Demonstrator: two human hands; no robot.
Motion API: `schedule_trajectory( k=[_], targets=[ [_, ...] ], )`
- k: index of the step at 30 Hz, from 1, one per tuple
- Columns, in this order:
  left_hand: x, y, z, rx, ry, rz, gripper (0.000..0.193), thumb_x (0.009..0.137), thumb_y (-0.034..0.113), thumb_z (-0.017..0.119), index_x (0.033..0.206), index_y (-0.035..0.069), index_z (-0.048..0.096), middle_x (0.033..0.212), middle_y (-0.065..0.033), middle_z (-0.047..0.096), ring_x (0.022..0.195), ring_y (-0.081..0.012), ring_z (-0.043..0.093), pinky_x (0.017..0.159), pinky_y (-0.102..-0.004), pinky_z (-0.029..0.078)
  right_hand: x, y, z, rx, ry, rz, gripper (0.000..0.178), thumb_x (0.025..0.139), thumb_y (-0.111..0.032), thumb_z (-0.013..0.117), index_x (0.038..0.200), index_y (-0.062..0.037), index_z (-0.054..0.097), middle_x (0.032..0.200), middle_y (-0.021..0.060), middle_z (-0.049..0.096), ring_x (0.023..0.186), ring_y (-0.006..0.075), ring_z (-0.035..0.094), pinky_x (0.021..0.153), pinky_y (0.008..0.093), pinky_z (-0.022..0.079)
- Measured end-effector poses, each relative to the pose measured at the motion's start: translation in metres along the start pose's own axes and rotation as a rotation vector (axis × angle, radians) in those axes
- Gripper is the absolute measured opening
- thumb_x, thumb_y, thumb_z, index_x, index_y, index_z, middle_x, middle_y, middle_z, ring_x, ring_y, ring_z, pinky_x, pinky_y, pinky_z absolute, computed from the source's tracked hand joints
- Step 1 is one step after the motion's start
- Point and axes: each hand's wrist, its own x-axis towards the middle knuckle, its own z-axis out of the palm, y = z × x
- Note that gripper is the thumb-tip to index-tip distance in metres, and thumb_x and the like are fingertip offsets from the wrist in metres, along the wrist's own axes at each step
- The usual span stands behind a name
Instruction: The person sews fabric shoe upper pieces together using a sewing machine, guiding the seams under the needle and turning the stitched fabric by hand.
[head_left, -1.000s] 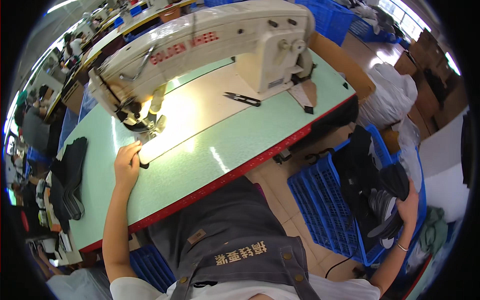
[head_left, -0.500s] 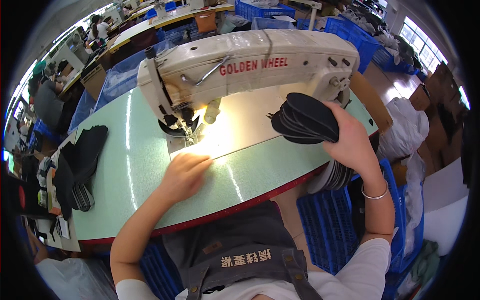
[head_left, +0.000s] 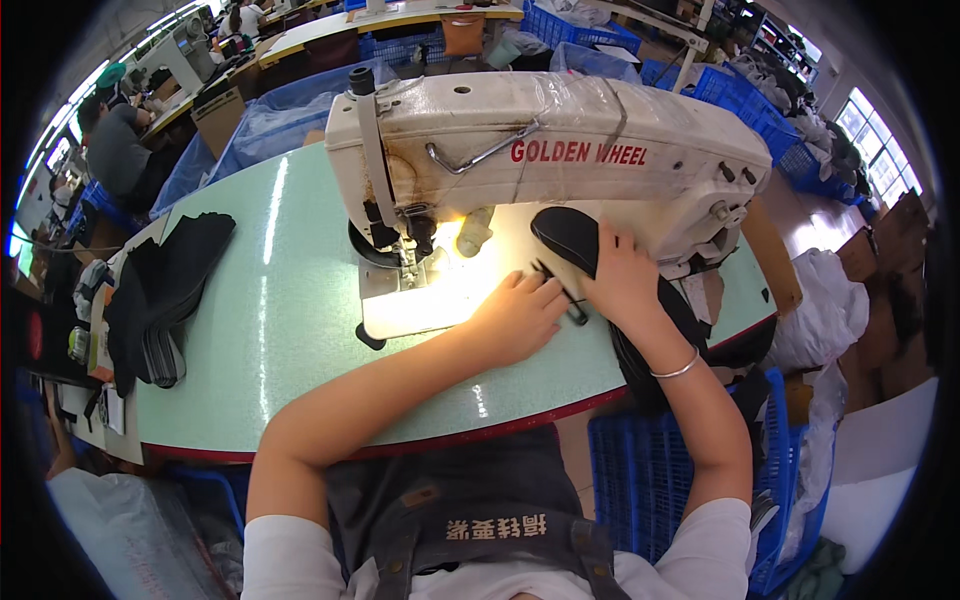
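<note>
My right hand (head_left: 624,280) is closed on a black, rounded, sole-shaped piece (head_left: 565,238), held over the machine bed. Any further pieces under it are hidden. Just left of it my left hand (head_left: 515,318) has its fingers curled, their tips at a slim black pointed tool (head_left: 563,294) that looks like thread snips. Part of the tool is covered by the fingers. Behind both hands stands a white sewing machine (head_left: 560,135), its lamp lighting the needle area (head_left: 408,268). More black pieces (head_left: 645,365) hang at the table edge below my right forearm.
A stack of black cut pieces (head_left: 165,300) lies on the left of the green table (head_left: 225,370). Blue crates (head_left: 640,480) stand below the right edge. White plastic bags (head_left: 815,300) and cardboard sit farther right. Another person (head_left: 120,150) is at the far left.
My left hand has moved right, from beside the needle to the black tool. My right hand has shifted left, bringing the black piece with it. The whole view has shifted slightly.
</note>
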Motion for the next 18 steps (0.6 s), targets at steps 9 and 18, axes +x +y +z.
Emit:
schedule_trajectory(
  k=[9, 18],
  targets=[
    [-0.062, -0.003, -0.042, 0.161, 0.083, -0.009, 0.018, 0.073, 0.011, 0.059, 0.09, 0.003, 0.057, 0.081, -0.0061, 0.052, 0.075, -0.0209, 0.056, 0.063, -0.0314, 0.049, 0.05, -0.024, 0.016, 0.01, 0.011, -0.028, 0.075, 0.077, -0.041, 0.07, 0.136, -0.0047, 0.042, 0.123, 0.0225, 0.052, 0.105, 0.0403, 0.056, 0.083, 0.0512, 0.048],
    [-0.088, -0.005, -0.044, 0.067, 0.114, -0.034, 0.013, 0.072, 0.011, 0.06, 0.082, 0.004, 0.056, 0.078, -0.0068, 0.052, 0.073, -0.0223, 0.057, 0.062, -0.0335, 0.048, 0.0, -0.026, -0.041, 0.407, -0.124, -0.7, 0.052, 0.08, -0.019, 0.066, 0.127, -0.0031, 0.052, 0.122, 0.0161, 0.058, 0.113, 0.0328, 0.054, 0.097, 0.0458, 0.042]
  ],
)
